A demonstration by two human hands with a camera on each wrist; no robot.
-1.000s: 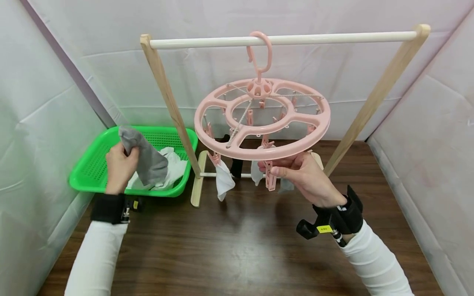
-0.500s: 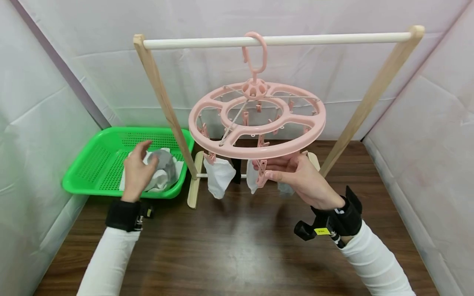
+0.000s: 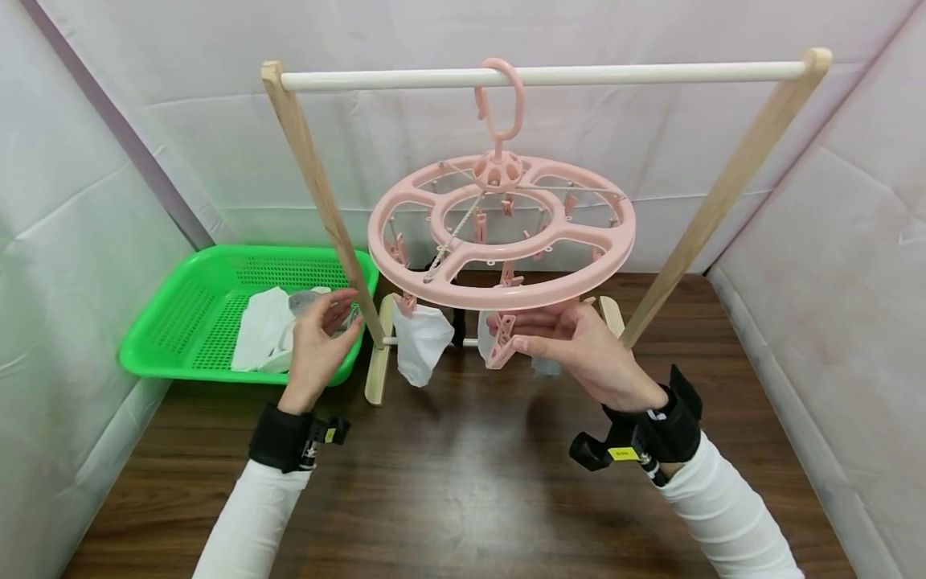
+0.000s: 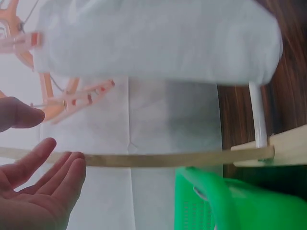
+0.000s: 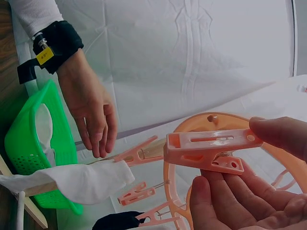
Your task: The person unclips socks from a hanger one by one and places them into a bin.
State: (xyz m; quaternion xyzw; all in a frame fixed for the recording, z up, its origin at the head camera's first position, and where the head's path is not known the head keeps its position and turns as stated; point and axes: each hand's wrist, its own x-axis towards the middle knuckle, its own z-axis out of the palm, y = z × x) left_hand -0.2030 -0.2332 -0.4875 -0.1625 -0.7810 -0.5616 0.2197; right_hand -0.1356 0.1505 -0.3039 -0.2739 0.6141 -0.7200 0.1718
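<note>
My left hand [image 3: 321, 346], fingers and thumb apart with nothing between them, is beside the left wooden post [image 3: 318, 177] near the basket's right rim. A white sock [image 3: 421, 344] hangs from a clip of the pink round drying hanger [image 3: 499, 299], just right of that hand; it fills the top of the left wrist view. Under the hanger's front rim my right hand [image 3: 589, 354] pinches a pink clothespin [image 5: 211, 148] between thumb and fingers. No cloth shows in that clothespin. Grey cloth [image 3: 302, 301] and white cloth [image 3: 262, 326] lie in the green basket [image 3: 181, 366].
The hanger hooks over the white bar [image 3: 637, 75] of a wooden stand. A black cloth [image 5: 117, 221] and other small light cloths hang below the ring. The stand's right post [image 3: 723, 209] rises behind my right hand. White sheeting walls surround the dark wooden table [image 3: 470, 498].
My left hand has let the grey cloth drop into the basket and moved right, toward the hanging white sock. My right hand keeps its pinch on the clothespin, which has tilted. The hanger has turned slightly.
</note>
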